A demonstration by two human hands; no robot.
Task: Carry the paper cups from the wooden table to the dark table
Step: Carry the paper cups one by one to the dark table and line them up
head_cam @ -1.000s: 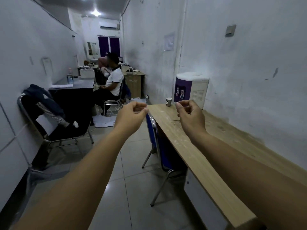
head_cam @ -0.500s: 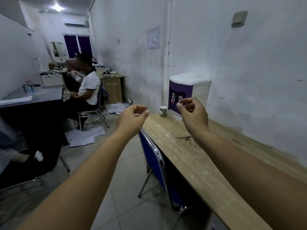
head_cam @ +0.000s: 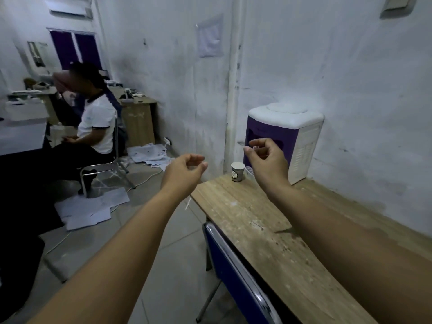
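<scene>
One white paper cup [head_cam: 237, 172] with a dark label stands upright at the far end of the wooden table [head_cam: 280, 239]. My right hand [head_cam: 266, 160] hovers above the table just right of the cup, fingers loosely curled, holding nothing. My left hand [head_cam: 184, 170] floats over the floor to the left of the table's far corner, fingers also loosely curled and empty. Neither hand touches the cup. The dark table [head_cam: 21, 139] is at the left edge of the view.
A white and purple water dispenser [head_cam: 292, 134] sits on the wooden table behind the cup. A blue chair [head_cam: 236, 274] is tucked against the table's near side. A seated person [head_cam: 93, 127] and scattered papers [head_cam: 93, 206] occupy the floor to the left.
The view has moved closer to the table's far end and turned right. The cup now looks larger and nearer to my right hand. Both hands keep the same loose curl.
</scene>
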